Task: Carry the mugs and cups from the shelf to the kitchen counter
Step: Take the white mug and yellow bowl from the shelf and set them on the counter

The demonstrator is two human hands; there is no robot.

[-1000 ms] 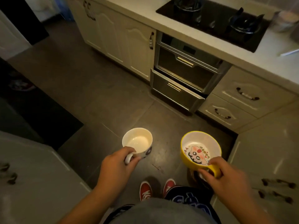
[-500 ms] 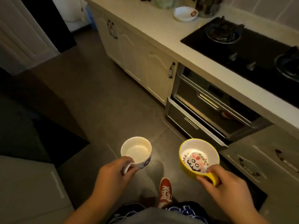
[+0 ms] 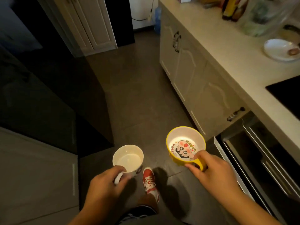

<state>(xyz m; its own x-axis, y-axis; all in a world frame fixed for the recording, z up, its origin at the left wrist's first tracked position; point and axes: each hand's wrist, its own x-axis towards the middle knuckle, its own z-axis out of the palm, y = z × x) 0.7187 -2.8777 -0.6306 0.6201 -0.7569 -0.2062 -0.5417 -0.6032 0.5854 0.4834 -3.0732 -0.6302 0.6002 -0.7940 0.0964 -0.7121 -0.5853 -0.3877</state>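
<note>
**Q:** What has shifted over the last second?

**A:** Mostly the view. It has swung along the kitchen counter point(image 3: 230, 62): the black hob point(image 3: 285, 93) that filled the top of the earlier pictures now sits at the right edge, and a white dish point(image 3: 279, 49) on the counter has come closer. One red shoe point(image 3: 150, 182) is stepped forward. Both mugs look level, as before.

**Q:** Where are the mugs relative to the counter?

**A:** Neither is on it yet. The yellow mug point(image 3: 185, 144) hangs over the floor just beside the counter's cabinet front, well below the top. The white mug point(image 3: 128, 159) is farther out from the counter, on the yellow one's far side.

**Q:** How are the hands holding them?

**A:** The left hand point(image 3: 105, 187) is curled around the white mug's handle, fingers closed through the loop. The right hand point(image 3: 211, 172) pinches the yellow mug's handle, with the thumb lying over the rim.

**Q:** How should they handle?

**A:** Both look like glazed ceramic, so I'd judge them stiff, breakable and a little slick. They appear empty, the cartoon printed inside the yellow one shows clearly, so probably light, the wide yellow one somewhat heavier. The handle is the sensible hold; a handle-only grip lets a mug swing, so I'd set each down base first and gently on the hard top, clear of the dish.
</note>
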